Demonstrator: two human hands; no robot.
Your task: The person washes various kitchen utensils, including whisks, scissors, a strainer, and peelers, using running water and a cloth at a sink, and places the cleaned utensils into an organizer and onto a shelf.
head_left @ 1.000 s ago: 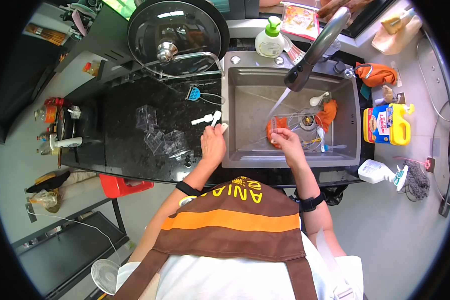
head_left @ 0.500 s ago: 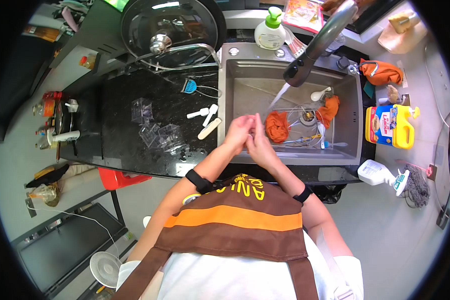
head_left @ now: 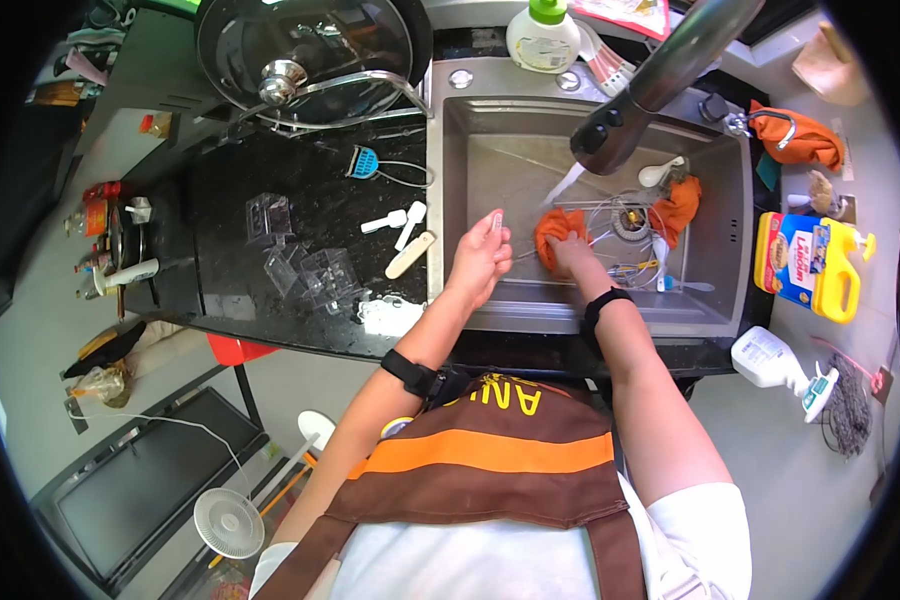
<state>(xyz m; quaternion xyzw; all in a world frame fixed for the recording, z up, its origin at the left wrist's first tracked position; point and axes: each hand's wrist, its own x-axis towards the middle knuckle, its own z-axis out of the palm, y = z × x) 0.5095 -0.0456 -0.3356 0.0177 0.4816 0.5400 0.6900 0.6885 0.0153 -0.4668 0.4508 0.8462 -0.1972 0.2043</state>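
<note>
My left hand (head_left: pixel 482 258) is over the left edge of the sink (head_left: pixel 490 130), its fingers curled closed. Something small and pale shows near the fingertips, too small to name. Lower in the basin, my right hand (head_left: pixel 573 260) grips an orange cloth (head_left: pixel 547 240), its fingertips partly hidden in the folds. Water runs from the dark faucet (head_left: pixel 610 135) close to this cloth. Beside it in the basin are a round wire rack (head_left: pixel 630 222), a second orange cloth (head_left: pixel 678 208) and a white spoon (head_left: pixel 660 172).
Left on the black counter lie clear plastic boxes (head_left: pixel 325 280), white scoops (head_left: pixel 408 225), a cream-handled tool (head_left: pixel 410 256) and a blue slotted tool (head_left: pixel 364 162). A large lidded pan (head_left: pixel 315 60) stands behind. A yellow jug (head_left: pixel 835 285) and spray bottle (head_left: pixel 770 358) are at right.
My hands were together at the sink's left side; now they are apart. The right hand has moved right and down onto the orange cloth. The view has shifted slightly.
</note>
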